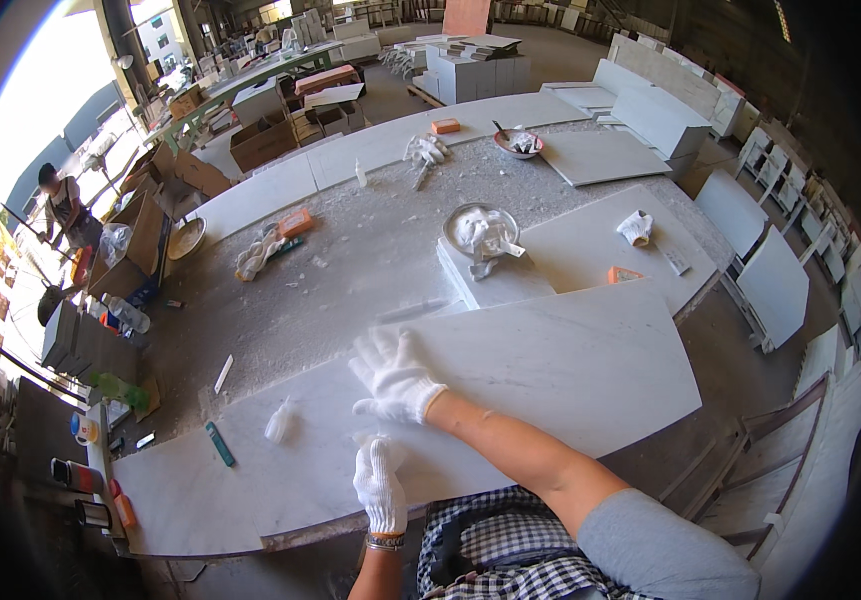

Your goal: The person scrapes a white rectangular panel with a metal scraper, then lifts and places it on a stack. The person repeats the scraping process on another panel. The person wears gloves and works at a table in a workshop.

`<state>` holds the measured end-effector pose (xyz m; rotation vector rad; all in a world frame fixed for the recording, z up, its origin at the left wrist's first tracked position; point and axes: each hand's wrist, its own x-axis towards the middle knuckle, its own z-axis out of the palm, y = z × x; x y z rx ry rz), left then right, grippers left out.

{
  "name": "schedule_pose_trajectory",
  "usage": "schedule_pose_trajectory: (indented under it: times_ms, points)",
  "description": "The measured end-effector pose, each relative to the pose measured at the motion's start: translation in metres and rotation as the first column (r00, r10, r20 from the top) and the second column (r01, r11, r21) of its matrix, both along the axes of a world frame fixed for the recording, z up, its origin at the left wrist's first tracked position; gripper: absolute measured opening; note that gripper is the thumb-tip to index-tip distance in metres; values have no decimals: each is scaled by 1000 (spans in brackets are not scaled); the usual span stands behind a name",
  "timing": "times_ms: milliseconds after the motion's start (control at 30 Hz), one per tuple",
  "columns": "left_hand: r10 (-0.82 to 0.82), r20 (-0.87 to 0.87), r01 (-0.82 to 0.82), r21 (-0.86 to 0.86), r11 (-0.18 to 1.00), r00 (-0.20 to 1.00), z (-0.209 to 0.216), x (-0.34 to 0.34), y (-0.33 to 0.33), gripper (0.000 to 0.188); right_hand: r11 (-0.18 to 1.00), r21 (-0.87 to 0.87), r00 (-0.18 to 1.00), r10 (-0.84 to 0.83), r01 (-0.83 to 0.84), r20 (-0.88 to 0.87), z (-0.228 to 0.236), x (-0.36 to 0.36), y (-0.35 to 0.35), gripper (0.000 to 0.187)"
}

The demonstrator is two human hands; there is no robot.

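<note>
Pale slab (550, 355), one: grey-veined, flat along the near side of your dusty surface (345, 285), beneath your hands. Right hand (397, 380), white-gloved: open, fingers spread, palm down on or just over the slab; contact cannot be confirmed. Left hand (380, 487), white-gloved: fingers curled, at the slab's near edge; whether it grips anything, cannot tell. White rounded bundle (281, 422), one: on the slab, left of your hands. Teal tool (220, 444), slim, one: on the slab, farther left. Metal bowl (454, 224), one, holding white material (480, 230) and a jutting utensil (513, 250): beyond the slab, on a smaller block (512, 287).

Risks, by cause. Grit (262, 345) on your gloves: could scratch the slab's face. Leftward sweep of your right hand: could shove the bundle into the tool. Long forward reach: might catch the utensil and tip the bowl. Weight on the right-hand corner, its support hidden: might rock or crack the slab.
</note>
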<state>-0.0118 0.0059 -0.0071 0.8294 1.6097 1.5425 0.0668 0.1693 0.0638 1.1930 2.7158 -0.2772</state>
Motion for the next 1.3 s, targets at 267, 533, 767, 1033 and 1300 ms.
schedule_pose_trajectory:
  times_ms: [267,533,767,1033,1300]
  points:
    - [-46,124,42,39,998,991,-4,-2,-1,37,970,133,979,-200,203,-39,-36,154,-9,89]
    - [-46,34,46,1,999,998,-2,-3,-4,34,274,268,316,-940,924,-128,-37,436,-22,85]
    - [-94,-44,91,-64,994,995,18,-6,3,32,381,413,427,-904,827,-20,-54,408,-40,80]
    - [-196,-346,248,113,962,918,40,26,50,22,830,291,876,-475,477,-82,-45,226,-10,82]
    - [-245,-586,399,146,906,772,31,53,105,19,963,214,969,-118,165,-215,-35,220,-24,75]
